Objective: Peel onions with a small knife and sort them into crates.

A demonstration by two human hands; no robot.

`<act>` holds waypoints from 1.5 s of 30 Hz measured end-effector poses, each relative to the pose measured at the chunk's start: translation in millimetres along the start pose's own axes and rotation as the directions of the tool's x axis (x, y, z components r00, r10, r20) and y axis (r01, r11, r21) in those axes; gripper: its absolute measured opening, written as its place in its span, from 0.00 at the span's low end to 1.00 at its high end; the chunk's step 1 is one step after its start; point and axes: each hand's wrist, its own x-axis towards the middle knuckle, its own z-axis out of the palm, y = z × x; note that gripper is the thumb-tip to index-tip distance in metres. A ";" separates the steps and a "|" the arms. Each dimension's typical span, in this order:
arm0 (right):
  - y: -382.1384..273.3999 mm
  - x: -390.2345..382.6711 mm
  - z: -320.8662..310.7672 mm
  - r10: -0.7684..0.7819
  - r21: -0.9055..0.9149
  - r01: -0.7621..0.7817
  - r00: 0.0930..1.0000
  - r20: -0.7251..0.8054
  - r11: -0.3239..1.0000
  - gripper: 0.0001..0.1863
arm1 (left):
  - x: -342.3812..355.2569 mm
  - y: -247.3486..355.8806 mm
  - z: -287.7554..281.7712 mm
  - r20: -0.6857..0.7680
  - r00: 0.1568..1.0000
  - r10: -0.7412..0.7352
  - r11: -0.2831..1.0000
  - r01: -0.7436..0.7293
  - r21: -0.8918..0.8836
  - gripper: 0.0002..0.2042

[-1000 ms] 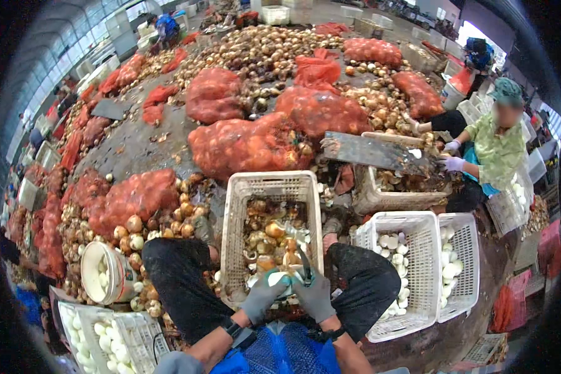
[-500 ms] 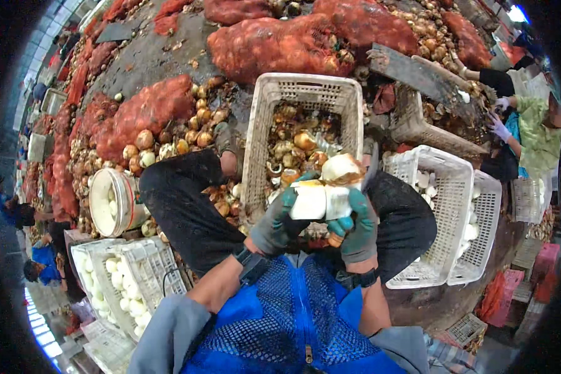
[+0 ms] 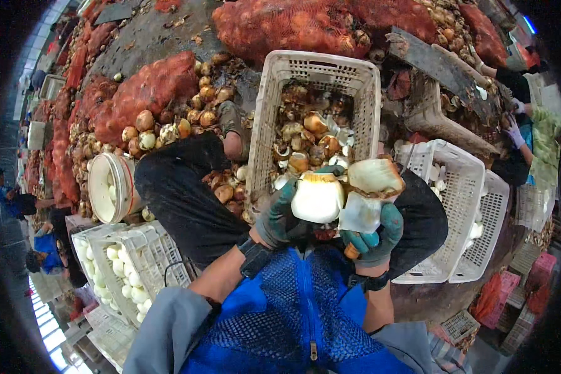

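Note:
My left hand, in a grey and green glove, is closed round a white peeled onion with some brown skin along its top. Close beside it, my right hand, gloved alike, grips a knife by its orange-brown handle, whose end pokes out below the fingers; the blade is mostly hidden. Loose onion peel, pale inside with a brown edge, hangs at the right fingers. Both hands are over my lap, at the near end of a whitish crate holding brown onions and peel scraps.
Left stand a white bucket and crates of peeled onions. White crates with onions stand right. Red mesh sacks and loose brown onions lie ahead. Beyond a grey board, a co-worker's gloved hands show.
The onion in my left hand has turned and now shows its rounded white side. My right hand has moved right, drawing the peel away from the onion. The view has shifted slightly.

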 end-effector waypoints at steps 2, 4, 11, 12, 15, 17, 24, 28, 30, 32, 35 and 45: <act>0.1 -1.7 -19.8 0.039 0.035 -0.044 0.991 0.125 0.998 0.20 | 1.6 -2.4 12.3 -0.092 0.994 0.057 0.983 -0.072 -0.169 0.35; -8.3 -11.2 -19.3 0.155 0.009 -0.162 0.955 0.252 0.987 0.26 | 5.3 3.0 21.2 -0.288 0.958 -0.012 0.965 -0.064 -0.254 0.30; -23.7 21.4 63.8 -0.274 -0.863 0.010 0.950 -0.149 0.505 0.18 | 18.1 -13.9 -18.2 0.111 0.941 -0.319 0.252 0.197 -0.948 0.38; -21.3 33.5 65.1 -0.331 -0.949 0.033 0.941 -0.076 0.313 0.17 | 8.2 -34.9 -27.5 0.039 0.923 -0.383 0.269 0.152 -0.951 0.40; -9.7 37.3 39.1 -0.306 -0.874 0.210 0.880 0.364 -0.438 0.17 | 14.8 -28.8 -24.1 -0.036 0.909 -0.414 0.434 0.163 -0.886 0.41; 3.1 29.6 35.7 -0.232 -0.991 -0.064 0.972 -0.035 -0.119 0.17 | 18.0 -32.1 -21.7 -0.050 0.910 -0.413 0.499 0.179 -0.848 0.45; 40.5 34.1 1.4 -0.071 -0.629 0.441 0.781 0.620 -0.640 0.26 | 15.6 -23.5 -8.8 -0.118 0.858 -0.500 0.519 0.187 -0.834 0.39; 41.3 40.9 16.2 -0.139 -0.780 0.411 0.839 0.527 -0.472 0.36 | 11.4 -32.5 -5.9 -0.159 0.877 -0.454 0.564 0.145 -0.813 0.35; 42.8 35.4 -4.5 -0.130 -0.623 0.404 0.762 0.634 -0.669 0.36 | 13.9 -25.4 2.4 -0.111 0.882 -0.458 0.563 0.191 -0.804 0.35; 40.5 26.0 -5.7 -0.117 -0.701 0.332 0.852 0.510 -0.631 0.35 | 5.7 -26.2 5.9 -0.154 0.827 -0.541 0.525 0.188 -0.830 0.33; 41.5 26.1 -28.9 -0.153 -0.600 0.371 0.750 0.644 -0.709 0.33 | 5.2 -26.6 12.1 -0.172 0.832 -0.527 0.575 0.200 -0.794 0.31; 39.6 27.1 -31.3 -0.204 -0.671 0.311 0.795 0.572 -0.673 0.32 | 5.2 -21.5 16.1 -0.178 0.846 -0.503 0.662 0.246 -0.708 0.33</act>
